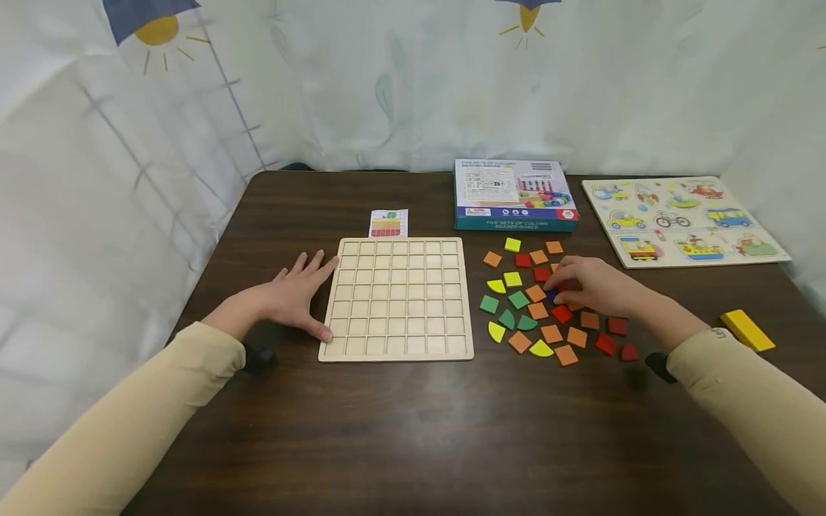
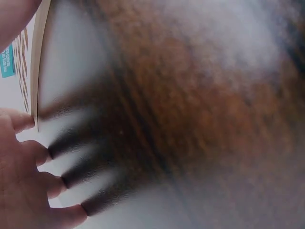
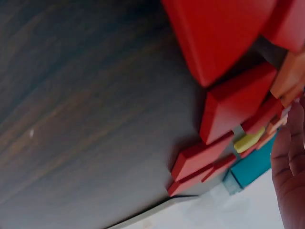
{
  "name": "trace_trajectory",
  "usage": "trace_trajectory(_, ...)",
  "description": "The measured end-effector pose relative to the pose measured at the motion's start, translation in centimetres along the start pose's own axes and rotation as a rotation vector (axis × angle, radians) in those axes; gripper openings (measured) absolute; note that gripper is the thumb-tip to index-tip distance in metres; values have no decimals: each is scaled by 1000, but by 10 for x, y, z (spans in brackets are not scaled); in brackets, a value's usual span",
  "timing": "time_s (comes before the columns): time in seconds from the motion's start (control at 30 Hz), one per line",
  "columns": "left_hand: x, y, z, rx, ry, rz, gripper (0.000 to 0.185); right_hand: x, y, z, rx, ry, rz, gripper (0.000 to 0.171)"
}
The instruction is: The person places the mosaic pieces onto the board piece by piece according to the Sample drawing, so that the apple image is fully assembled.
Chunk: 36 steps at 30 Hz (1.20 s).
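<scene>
My left hand (image 1: 290, 295) is spread at the left side of a wooden grid board (image 1: 399, 299), thumb and index finger touching its edge. In the left wrist view, the fingers (image 2: 35, 152) reach down beside the board's rim (image 2: 40, 62). My right hand (image 1: 590, 281) is among loose coloured tiles right of the board. Its thumb and index finger pinch a small blue tile (image 1: 551, 294), partly hidden by the fingers. Around it lie several orange tiles (image 1: 538, 310), red tiles (image 1: 561, 314), green tiles (image 1: 518, 299) and yellow tiles (image 1: 512, 279); some are quarter-round.
A small picture card (image 1: 388, 223) lies against the board's far edge. Behind the tiles is a boxed toy set (image 1: 516, 195). To its right lies a picture puzzle board (image 1: 684, 222). A yellow block (image 1: 747, 330) is by the right forearm. White curtains (image 1: 413, 86) hang behind the dark table (image 1: 413, 430).
</scene>
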<state>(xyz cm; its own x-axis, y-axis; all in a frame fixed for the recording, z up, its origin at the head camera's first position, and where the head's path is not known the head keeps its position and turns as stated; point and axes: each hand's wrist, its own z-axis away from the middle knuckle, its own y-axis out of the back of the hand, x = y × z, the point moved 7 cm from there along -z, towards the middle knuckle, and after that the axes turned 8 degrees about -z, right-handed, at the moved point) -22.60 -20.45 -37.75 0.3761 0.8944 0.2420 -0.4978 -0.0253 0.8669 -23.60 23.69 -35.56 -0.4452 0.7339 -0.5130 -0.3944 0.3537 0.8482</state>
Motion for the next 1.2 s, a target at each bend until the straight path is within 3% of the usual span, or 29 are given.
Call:
trace_trajectory(0.3, 1, -2, -1, -3, 10, 13, 140, 0, -3, -6, -35, -26, 44, 8)
trace_trajectory(0.57, 1, -1, 0, -14, 22, 6, 139, -13, 17, -20, 19, -81, -100, 6)
trace_trajectory(0.9, 2, -2, 4, -10, 32, 5, 138, -67, 4, -97, -9, 15, -235, 21)
trace_trajectory(1.2, -1, -4, 1, -28, 52, -20, 140, -118, -28, -169, -56, -15, -377, 17)
